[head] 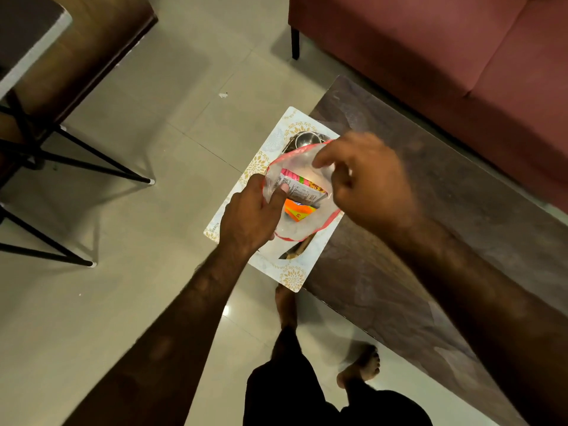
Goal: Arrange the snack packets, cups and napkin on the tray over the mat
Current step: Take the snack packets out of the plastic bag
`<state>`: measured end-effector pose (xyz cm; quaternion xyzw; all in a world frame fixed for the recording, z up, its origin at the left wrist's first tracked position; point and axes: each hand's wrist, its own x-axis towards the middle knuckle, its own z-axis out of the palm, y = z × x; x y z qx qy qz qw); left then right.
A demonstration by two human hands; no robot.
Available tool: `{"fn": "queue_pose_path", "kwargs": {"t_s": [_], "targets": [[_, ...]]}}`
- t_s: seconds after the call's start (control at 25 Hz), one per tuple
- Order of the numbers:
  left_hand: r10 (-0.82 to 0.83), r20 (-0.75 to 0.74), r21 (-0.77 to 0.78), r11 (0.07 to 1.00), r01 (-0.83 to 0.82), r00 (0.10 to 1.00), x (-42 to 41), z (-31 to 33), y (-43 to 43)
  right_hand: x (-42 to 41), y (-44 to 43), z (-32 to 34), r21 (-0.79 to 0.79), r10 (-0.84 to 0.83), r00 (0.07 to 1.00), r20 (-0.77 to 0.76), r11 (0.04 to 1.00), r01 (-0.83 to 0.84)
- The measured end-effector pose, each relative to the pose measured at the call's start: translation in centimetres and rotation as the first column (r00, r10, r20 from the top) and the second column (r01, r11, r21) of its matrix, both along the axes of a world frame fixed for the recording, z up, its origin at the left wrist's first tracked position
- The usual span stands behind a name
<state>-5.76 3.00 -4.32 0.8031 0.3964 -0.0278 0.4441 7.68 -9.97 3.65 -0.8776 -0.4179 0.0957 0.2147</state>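
Head view: left hand (249, 216) and right hand (368, 186) pinch a crinkly clear bag (299, 163) (glossy snack packets (302, 189) inside).

The left hand (249, 216) and the right hand (372, 186) are both bare, with veins and knuckles showing on their backs. Behind each wrist the left forearm (190, 309) and the right forearm (461, 272) are uncovered and lightly haired as far as the view reaches. Below the hands, black cloth (292, 395) covers the legs. One bare foot (285, 302) shows below the gap between the hands, and a second foot (361, 365), blurred, lies below the right hand.
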Motion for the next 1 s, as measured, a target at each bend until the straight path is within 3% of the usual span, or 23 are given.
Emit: {"fn": "queue_pose_path", "kwargs": {"t_s": [0.04, 0.12, 0.24, 0.32, 0.4, 0.52, 0.68, 0.76, 0.88, 1.0], "targets": [[0.013, 0.007, -0.007, 1.000, -0.013, 1.000, -0.1, 0.1, -0.1, -0.4, 0.7, -0.4, -0.123, 0.086, 0.993, -0.077, 0.988, -0.095], [0.059, 0.050, -0.013, 0.998, -0.059, 0.997, -0.3, 0.2, -0.4, -1.5, 2.4, -1.8, -0.416, 0.175, 0.959, -0.223, 0.872, -0.256], [0.137, 0.116, 0.095, 0.984, -0.149, 0.984, -1.2, 0.6, -0.1, -1.6, 3.3, -4.0, -0.681, 0.086, 0.958, -0.273, 0.686, -0.256], [0.209, 0.129, 0.099, 0.970, -0.222, 0.969, -1.8, 0.8, 0.8, -0.3, 3.1, -4.6, -0.726, -0.008, 0.968, -0.251, 0.663, -0.183], [0.184, 0.092, 0.118, 0.974, -0.195, 0.979, -2.1, 1.1, 1.3, 1.1, 3.0, -4.8, -0.731, -0.025, 0.976, -0.215, 0.667, -0.144], [-0.084, 0.071, 0.318, 0.946, 0.057, 0.994, -1.9, 1.8, 0.8, 1.4, 3.3, -4.8, -0.777, -0.047, 0.971, -0.234, 0.610, -0.158], [-0.487, 0.004, 0.605, 0.697, 0.386, 0.873, -1.0, 2.7, 0.1, 0.7, 4.1, -4.5, -0.802, -0.032, 0.963, -0.268, 0.561, -0.204], [-0.534, -0.107, 0.632, 0.615, 0.472, 0.839, -0.7, 2.8, 0.4, 0.9, 4.2, -4.4, -0.817, -0.024, 0.960, -0.279, 0.532, -0.224], [-0.313, -0.199, 0.523, 0.767, 0.371, 0.929, 0.1, 2.9, 1.4, 1.4, 4.4, -4.1, -0.843, 0.047, 0.954, -0.297, 0.456, -0.285], [-0.318, -0.102, 0.411, 0.849, 0.331, 0.943, 1.3, 3.4, 1.5, 1.6, 4.7, -4.1, -0.861, 0.052, 0.958, -0.280, 0.428, -0.275]]}}
